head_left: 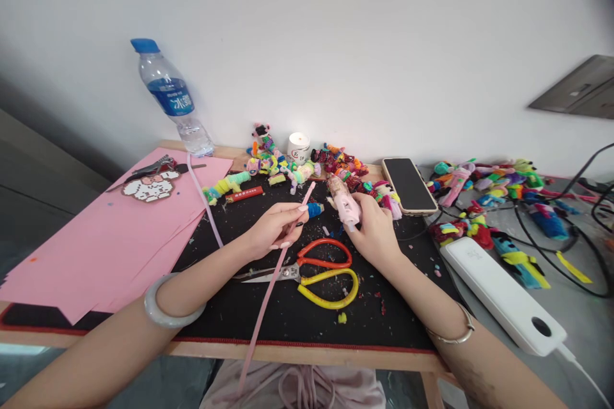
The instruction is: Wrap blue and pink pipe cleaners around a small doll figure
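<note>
My left hand [275,228] pinches a long pink pipe cleaner [265,307] near its upper end. The strand's lower part hangs past the table's front edge toward my lap. In my right hand [377,230] is a pale pink tool that looks like a hot glue gun [346,204], its stained end pointing away from me. A small blue coiled piece [315,209] lies between the hands, just beyond my left fingertips. Below them, scissors [300,271] with one red and one yellow handle lie on the black mat [393,319].
Pink sheets [110,249] cover the left side, with a lilac strip [204,198] beside them. A water bottle [173,99], paper cup [298,148] and phone [410,185] stand or lie at the back. Right: colourful pipe-cleaner figures [455,182], black cables [520,230], a white power bank [501,294].
</note>
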A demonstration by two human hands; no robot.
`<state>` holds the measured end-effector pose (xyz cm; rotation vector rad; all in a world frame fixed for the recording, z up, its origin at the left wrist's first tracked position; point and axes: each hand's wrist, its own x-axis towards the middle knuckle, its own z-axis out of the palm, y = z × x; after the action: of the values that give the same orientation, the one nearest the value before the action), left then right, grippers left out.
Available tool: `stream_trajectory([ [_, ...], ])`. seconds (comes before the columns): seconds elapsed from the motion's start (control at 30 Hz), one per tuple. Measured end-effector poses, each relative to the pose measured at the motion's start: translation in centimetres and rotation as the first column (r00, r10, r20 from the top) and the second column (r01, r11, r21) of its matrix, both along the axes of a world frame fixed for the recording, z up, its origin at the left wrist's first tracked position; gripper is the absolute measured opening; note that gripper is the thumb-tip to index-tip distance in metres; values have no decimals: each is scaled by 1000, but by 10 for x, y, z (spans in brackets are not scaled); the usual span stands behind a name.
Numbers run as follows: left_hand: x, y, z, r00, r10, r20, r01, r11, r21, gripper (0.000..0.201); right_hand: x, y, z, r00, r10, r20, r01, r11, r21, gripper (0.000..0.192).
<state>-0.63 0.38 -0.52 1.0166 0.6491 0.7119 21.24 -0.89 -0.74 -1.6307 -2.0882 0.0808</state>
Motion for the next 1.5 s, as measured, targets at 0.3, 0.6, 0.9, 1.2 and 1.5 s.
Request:
stream_trajectory([
  [0.3,-1,-2,3,975,-185,125,196,977,-83,32,-6,-5,1,986,-70,154,79,995,-58,43],
  [0.6,-2,-3,5,946,-306,110,317,942,-107,29,-4,-11,12,978,131,-164,-110,985,131,28],
  [0.9,-1,-4,2,915,-402,-37,397,913,-92,30,-15,-18,11,758,210,-617,-262,965,7,21],
  [1.2,0,-6,1,904,-422,-75,413,904,-113,32,-16,-17,11,661,119,-741,-296,948,-112,16],
  [1.5,-1,-5,2,898,-433,-77,422,898,-122,31,-16,-17,10,615,106,-781,-303,947,-109,14],
])
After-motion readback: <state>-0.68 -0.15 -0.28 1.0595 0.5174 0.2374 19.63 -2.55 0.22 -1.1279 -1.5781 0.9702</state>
